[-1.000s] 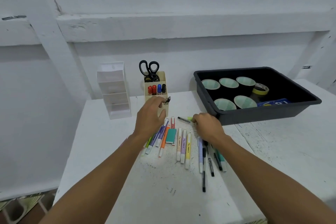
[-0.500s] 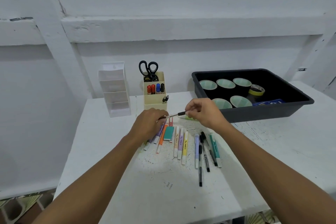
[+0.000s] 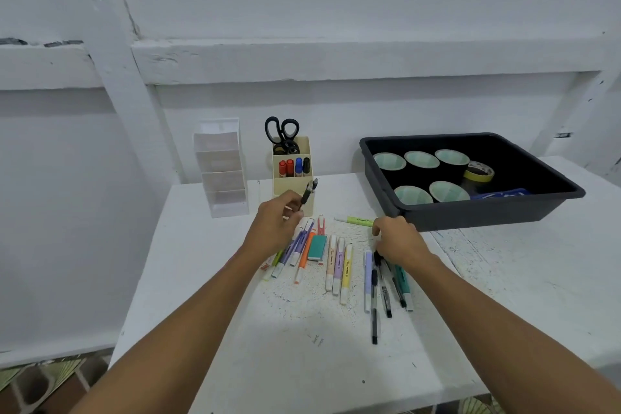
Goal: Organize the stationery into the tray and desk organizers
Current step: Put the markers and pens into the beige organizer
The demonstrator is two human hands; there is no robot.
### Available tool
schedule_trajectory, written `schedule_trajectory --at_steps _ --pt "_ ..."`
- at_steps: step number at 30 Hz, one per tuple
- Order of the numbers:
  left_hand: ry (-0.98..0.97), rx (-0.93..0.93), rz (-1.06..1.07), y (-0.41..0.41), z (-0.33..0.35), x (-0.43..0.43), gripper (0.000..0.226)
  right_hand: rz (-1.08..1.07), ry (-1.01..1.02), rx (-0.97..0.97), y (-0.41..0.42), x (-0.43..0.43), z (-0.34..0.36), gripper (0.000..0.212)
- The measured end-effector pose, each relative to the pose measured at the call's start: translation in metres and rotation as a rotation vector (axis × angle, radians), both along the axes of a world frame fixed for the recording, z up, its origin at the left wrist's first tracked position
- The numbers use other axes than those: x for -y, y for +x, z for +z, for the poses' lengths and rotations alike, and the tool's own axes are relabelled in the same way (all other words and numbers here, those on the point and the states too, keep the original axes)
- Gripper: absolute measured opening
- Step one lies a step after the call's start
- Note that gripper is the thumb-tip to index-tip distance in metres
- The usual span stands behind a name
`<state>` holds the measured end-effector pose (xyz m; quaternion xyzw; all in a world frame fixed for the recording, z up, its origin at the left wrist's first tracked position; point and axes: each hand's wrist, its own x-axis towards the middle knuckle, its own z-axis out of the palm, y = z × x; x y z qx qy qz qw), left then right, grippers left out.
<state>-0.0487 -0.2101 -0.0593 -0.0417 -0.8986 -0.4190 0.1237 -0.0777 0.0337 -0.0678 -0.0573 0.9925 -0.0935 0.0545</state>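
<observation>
My left hand (image 3: 277, 223) pinches a black pen (image 3: 307, 193) and holds it tilted in front of the beige organizer (image 3: 294, 183), which holds scissors (image 3: 282, 133) and red, blue and black markers (image 3: 294, 166). My right hand (image 3: 400, 242) is lowered onto the top ends of the black pens (image 3: 386, 294) on the right; its fingertips are hidden. Between the hands lie pastel highlighters (image 3: 337, 264), a teal eraser (image 3: 317, 247), several coloured pens (image 3: 295, 250) and a green highlighter (image 3: 358, 220). The black tray (image 3: 470, 212) holds tape rolls.
A white tiered organizer (image 3: 220, 165) stands left of the beige one, its tiers showing nothing inside. A yellow tape roll (image 3: 479, 171) and a blue item (image 3: 504, 193) lie in the tray. The white table (image 3: 302, 356) ends at the wall behind and drops off at left.
The black pen went from my right hand to my left, which lifted it toward the beige organizer. My right hand dropped from mid-air down onto the black pens.
</observation>
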Motion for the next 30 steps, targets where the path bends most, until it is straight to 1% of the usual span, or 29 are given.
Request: schedule_trajectory --at_steps 2,4,6,8,10,13,15,17,20,24,27,30 --pt "0.052 -0.025 0.046 0.000 0.002 0.006 0.016 -0.032 -0.004 0.001 -0.002 0.002 0.000 0.021" --pt "0.109 -0.049 0.085 0.001 0.005 0.012 0.016 -0.048 -0.042 0.029 -0.004 0.006 0.004 0.022" --pt "0.155 -0.083 0.116 0.000 0.009 0.019 0.016 -0.042 -0.122 0.013 -0.008 0.012 0.011 0.023" --pt "0.185 -0.117 0.140 -0.003 0.015 0.025 0.018 0.004 -0.242 -0.044 -0.013 0.023 0.025 0.018" --pt "0.196 -0.132 0.159 -0.007 0.022 0.030 0.019 0.067 -0.402 -0.123 -0.016 0.037 0.047 0.016" --pt "0.181 -0.165 0.172 -0.015 0.031 0.035 0.020 0.179 -0.637 -0.323 -0.016 0.059 0.091 0.012" --pt "0.162 -0.195 0.178 -0.020 0.035 0.037 0.020 0.260 -0.756 -0.447 -0.017 0.072 0.115 0.010" --pt "0.124 -0.219 0.195 -0.024 0.038 0.038 0.017 0.305 -0.830 -0.519 -0.022 0.084 0.127 0.009" --pt "0.068 -0.229 0.194 -0.032 0.036 0.038 0.014 0.317 -0.828 -0.514 -0.034 0.099 0.120 0.008" --pt "-0.012 -0.210 0.159 -0.039 0.030 0.035 0.019 0.280 -0.758 -0.408 -0.049 0.108 0.083 0.009" --pt "-0.054 -0.177 0.147 -0.044 0.024 0.032 0.022 0.279 -0.701 -0.364 -0.051 0.107 0.059 0.008" --pt "-0.080 -0.155 0.120 -0.049 0.019 0.029 0.020 0.295 -0.672 -0.328 -0.053 0.104 0.048 0.016"
